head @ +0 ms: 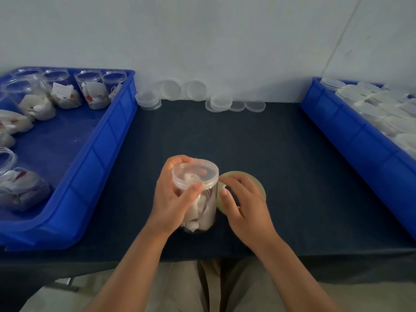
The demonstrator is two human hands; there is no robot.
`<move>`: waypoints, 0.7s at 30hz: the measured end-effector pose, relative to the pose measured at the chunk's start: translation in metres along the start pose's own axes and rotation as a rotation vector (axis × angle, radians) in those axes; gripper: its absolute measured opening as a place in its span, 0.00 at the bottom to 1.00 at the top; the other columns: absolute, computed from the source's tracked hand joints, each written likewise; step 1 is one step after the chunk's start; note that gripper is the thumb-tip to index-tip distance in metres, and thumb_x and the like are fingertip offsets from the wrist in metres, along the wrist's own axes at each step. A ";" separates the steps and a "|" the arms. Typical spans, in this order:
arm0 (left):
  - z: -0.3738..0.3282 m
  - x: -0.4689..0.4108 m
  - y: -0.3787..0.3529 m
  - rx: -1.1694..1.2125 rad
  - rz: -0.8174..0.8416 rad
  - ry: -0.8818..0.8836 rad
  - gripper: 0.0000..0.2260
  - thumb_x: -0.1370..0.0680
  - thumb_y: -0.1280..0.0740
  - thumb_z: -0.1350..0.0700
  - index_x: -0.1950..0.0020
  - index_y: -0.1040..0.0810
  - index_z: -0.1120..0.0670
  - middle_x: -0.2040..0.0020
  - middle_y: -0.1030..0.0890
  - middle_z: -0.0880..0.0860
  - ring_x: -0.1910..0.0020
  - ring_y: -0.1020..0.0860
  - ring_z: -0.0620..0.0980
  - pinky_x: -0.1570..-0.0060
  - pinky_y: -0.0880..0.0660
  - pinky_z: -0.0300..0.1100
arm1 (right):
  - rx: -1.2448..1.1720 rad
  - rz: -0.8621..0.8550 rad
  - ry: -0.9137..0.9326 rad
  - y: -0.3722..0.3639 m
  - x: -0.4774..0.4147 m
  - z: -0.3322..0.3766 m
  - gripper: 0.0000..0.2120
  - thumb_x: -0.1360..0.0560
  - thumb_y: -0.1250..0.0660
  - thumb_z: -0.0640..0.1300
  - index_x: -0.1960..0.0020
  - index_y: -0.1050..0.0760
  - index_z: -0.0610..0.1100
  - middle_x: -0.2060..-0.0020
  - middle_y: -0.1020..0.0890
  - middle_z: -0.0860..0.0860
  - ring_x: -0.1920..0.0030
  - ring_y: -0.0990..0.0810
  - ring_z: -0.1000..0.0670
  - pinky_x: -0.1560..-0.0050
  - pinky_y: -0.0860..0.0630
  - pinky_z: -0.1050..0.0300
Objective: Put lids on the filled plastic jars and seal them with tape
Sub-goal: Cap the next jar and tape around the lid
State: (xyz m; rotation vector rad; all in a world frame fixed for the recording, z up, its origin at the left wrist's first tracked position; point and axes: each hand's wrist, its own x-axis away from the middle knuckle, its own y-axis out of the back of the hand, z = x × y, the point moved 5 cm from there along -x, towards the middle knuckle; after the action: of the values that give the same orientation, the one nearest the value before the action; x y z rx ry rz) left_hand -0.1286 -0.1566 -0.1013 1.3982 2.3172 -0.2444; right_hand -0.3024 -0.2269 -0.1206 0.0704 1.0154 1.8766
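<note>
A clear plastic jar (202, 210) filled with white sachets stands upright on the dark table near the front edge, with a clear lid (195, 173) on top. My left hand (173, 197) grips the jar from the left, thumb on the lid's front rim and fingers round the back. Right beside the jar is a roll of clear tape (254, 181), and my right hand (243, 203) grips the roll, its fingers curled over it next to the jar's side.
A blue tray (96, 154) on the left holds several open filled jars (92, 91). A blue tray (351, 136) on the right holds several lidded jars (382, 109). Loose clear lids (218, 102) lie and lean along the wall at the table's back.
</note>
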 end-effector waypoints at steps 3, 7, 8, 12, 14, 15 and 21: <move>-0.002 0.002 -0.007 0.012 0.054 0.010 0.22 0.23 0.30 0.40 0.35 0.25 0.50 0.42 0.18 0.45 0.43 0.17 0.50 0.48 0.21 0.35 | -0.387 0.099 -0.035 -0.006 -0.004 0.025 0.35 0.19 0.46 0.73 0.18 0.39 0.57 0.27 0.28 0.62 0.26 0.28 0.56 0.29 0.28 0.59; -0.007 0.002 -0.012 0.056 0.086 0.043 0.26 0.18 0.37 0.33 0.35 0.26 0.54 0.44 0.17 0.47 0.47 0.16 0.51 0.50 0.20 0.37 | -0.475 0.016 -0.052 -0.009 -0.008 0.036 0.33 0.17 0.48 0.70 0.21 0.33 0.51 0.32 0.21 0.56 0.33 0.21 0.50 0.36 0.21 0.47; -0.008 0.001 -0.013 0.051 0.093 0.044 0.27 0.19 0.38 0.32 0.35 0.26 0.54 0.43 0.17 0.48 0.47 0.16 0.51 0.50 0.20 0.38 | -0.503 -0.025 -0.046 -0.009 -0.007 0.035 0.31 0.16 0.49 0.68 0.22 0.31 0.50 0.33 0.20 0.55 0.33 0.20 0.49 0.37 0.20 0.46; -0.009 0.003 -0.016 0.034 0.128 0.063 0.29 0.19 0.41 0.29 0.34 0.25 0.53 0.41 0.17 0.47 0.43 0.17 0.52 0.46 0.21 0.37 | -0.669 -0.109 -0.117 -0.012 -0.001 0.030 0.24 0.13 0.51 0.60 0.30 0.22 0.53 0.32 0.19 0.56 0.28 0.23 0.50 0.29 0.25 0.42; -0.007 0.005 -0.017 -0.004 0.135 0.078 0.31 0.19 0.44 0.28 0.32 0.25 0.52 0.40 0.18 0.45 0.41 0.17 0.51 0.46 0.21 0.37 | -0.648 -0.084 -0.144 -0.007 -0.002 0.028 0.26 0.14 0.51 0.63 0.30 0.22 0.53 0.33 0.19 0.59 0.29 0.23 0.54 0.29 0.25 0.46; -0.007 0.006 -0.017 -0.016 0.139 0.088 0.30 0.18 0.46 0.28 0.31 0.26 0.51 0.40 0.18 0.45 0.41 0.17 0.51 0.46 0.21 0.36 | -0.574 -0.031 -0.130 -0.004 -0.004 0.027 0.27 0.16 0.49 0.66 0.26 0.25 0.54 0.33 0.19 0.61 0.29 0.23 0.56 0.30 0.24 0.50; -0.003 0.012 -0.019 0.039 0.180 0.164 0.22 0.14 0.52 0.39 0.25 0.27 0.38 0.31 0.21 0.37 0.32 0.23 0.39 0.40 0.24 0.31 | 0.025 0.296 0.064 0.024 -0.015 0.045 0.46 0.32 0.32 0.80 0.20 0.45 0.67 0.23 0.34 0.65 0.27 0.33 0.66 0.33 0.28 0.62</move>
State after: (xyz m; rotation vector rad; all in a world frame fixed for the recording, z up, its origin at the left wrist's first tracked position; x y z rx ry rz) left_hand -0.1510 -0.1548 -0.1053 1.6918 2.3061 -0.1252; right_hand -0.2914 -0.2146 -0.0700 0.1856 1.1206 2.1453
